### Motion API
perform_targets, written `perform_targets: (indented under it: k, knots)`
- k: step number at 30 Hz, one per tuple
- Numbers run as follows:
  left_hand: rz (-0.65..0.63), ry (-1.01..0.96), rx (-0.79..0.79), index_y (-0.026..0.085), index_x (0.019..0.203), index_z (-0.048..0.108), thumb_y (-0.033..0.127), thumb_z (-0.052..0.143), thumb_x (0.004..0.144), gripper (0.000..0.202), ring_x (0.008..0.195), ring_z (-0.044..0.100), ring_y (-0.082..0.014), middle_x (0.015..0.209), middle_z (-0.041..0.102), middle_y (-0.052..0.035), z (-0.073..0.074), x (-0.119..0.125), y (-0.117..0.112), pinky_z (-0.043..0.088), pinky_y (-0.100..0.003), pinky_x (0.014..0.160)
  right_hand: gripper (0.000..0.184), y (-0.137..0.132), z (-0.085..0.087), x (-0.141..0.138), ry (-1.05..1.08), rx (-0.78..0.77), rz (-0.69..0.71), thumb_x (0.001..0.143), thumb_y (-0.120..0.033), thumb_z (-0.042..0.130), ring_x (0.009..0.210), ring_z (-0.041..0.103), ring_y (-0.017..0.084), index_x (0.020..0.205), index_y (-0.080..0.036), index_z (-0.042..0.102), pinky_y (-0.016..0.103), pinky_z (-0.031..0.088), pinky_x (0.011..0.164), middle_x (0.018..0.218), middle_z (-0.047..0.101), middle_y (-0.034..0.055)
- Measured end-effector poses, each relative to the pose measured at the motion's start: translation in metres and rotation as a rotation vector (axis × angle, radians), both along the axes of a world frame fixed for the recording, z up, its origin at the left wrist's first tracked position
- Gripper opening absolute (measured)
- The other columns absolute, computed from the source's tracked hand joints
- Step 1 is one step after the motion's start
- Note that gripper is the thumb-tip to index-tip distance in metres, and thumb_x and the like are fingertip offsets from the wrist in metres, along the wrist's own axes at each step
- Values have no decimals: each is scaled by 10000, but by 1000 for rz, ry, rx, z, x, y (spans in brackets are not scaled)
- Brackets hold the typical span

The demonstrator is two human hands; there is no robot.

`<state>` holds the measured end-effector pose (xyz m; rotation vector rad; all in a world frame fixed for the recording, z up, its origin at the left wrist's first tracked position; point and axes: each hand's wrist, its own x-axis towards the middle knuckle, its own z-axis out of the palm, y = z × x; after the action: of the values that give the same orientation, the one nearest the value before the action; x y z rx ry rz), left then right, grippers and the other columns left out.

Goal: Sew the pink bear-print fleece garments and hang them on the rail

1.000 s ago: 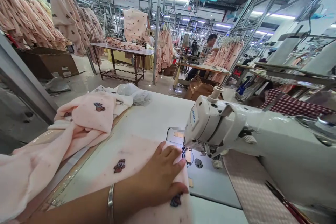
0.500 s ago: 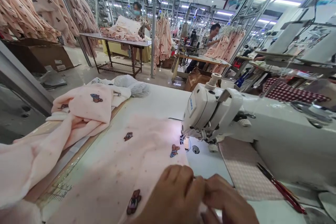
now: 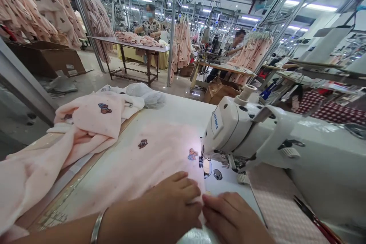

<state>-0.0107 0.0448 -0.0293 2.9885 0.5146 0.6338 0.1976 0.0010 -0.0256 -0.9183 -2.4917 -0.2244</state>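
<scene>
Pale pink, bear-printed fabric

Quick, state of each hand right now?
Left hand: on the pink fabric, partly curled; grip can't be told.
Right hand: at the fabric's right edge, partly curled; whether it pinches can't be told.

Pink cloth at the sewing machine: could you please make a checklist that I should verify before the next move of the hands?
1. Left hand resting on the pink cloth: ok.
2. Right hand at the cloth's edge: ok.
3. Fingers of both hands apart from the machine's foot: ok.
4. Foot pressed down on the cloth: cannot tell.
5. Scissors away from the pink cloth: ok.
6. Thread in the needle: cannot tell, too small.
</scene>
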Motion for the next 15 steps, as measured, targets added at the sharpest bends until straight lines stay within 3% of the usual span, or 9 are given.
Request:
perform_targets:
  k: [5,11,15]
  knots:
    - [-24,16,-67,173,785,592,219,474,885,162,794,513,-156,884,595,-25,8,2,41,406,-320,803,212,32,-1,2,19,-84,-84,856,-132,444,707,573,175,911,-191,641,315,513,637,768,639,53]
    - [-35,-14,-105,182,792,592,264,450,915,205,807,500,-151,875,585,-21,5,5,85,377,-294,781,224,41,-25,9,-10,83,-177,856,-169,462,805,617,232,1015,-180,619,350,550,627,871,662,105]
    - [-17,-11,-122,198,793,607,303,486,901,193,794,502,-143,878,586,-8,7,7,99,377,-287,786,207,42,-21,6,-2,42,-169,861,-179,466,792,621,235,992,-170,626,347,546,615,882,666,112]
